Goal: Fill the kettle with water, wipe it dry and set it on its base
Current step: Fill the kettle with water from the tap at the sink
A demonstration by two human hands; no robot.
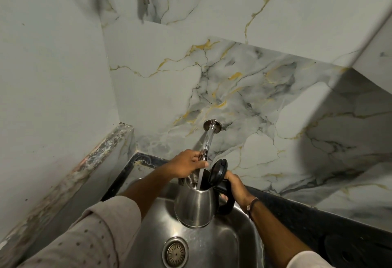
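1. Kettle point(196, 207) body: brushed steel, satin sheen; lid point(218, 170) and handle point(227, 201) at 3 o'clock: black plastic, semi-gloss.
2. Sink point(244, 238): stainless steel, dull, smooth.
3. Tap point(209, 138) at 12 o'clock: polished chrome.
4. Wall point(233, 81): glossy marble-look panel, gold and grey veins.
5. Sleeve point(91, 233) at 8 o'clock: matt dotted cloth.
6. Counter point(307, 214) at 4 o'clock: dark, speckled.

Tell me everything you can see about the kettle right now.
The kettle has a brushed, shiny metal body, steel by the look of it, that widens toward its bottom, with a black handle and a black hinged lid flipped open. It is held above the steel sink, under the wall tap. A stream of water runs into its open mouth. The right hand grips the handle; the left hand is at the tap, just above the kettle's rim.
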